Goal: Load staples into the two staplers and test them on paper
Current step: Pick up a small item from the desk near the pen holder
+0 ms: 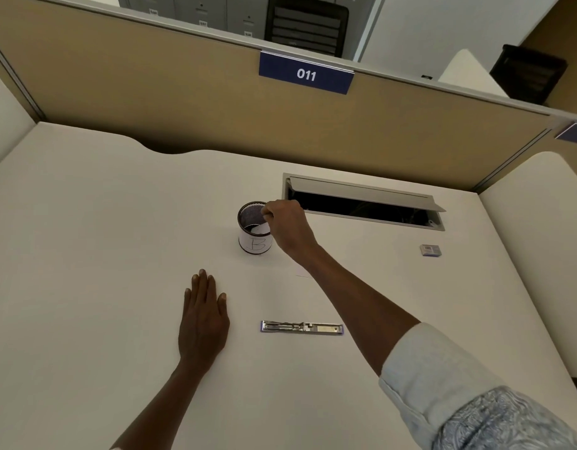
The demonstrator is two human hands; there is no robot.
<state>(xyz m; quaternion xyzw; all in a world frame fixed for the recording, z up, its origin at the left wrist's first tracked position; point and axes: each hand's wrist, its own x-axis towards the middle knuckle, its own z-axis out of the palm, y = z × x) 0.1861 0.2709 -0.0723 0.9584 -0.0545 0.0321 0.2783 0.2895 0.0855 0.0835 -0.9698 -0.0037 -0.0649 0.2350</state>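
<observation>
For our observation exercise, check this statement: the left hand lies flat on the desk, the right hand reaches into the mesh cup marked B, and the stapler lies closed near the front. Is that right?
Not quite. The head view shows the stapler lying opened out flat, not closed. The rest holds: the left hand lies flat on the desk, and the right hand reaches into the mesh cup marked B.

One stapler point(301, 327) (lying opened flat), one mesh cup point(254, 227) with one paper label marked B, one small box point(430, 250), one open cable hatch point(365, 203), one number sign point(306, 74), two hands: left point(204, 315), right point(288, 227).
</observation>
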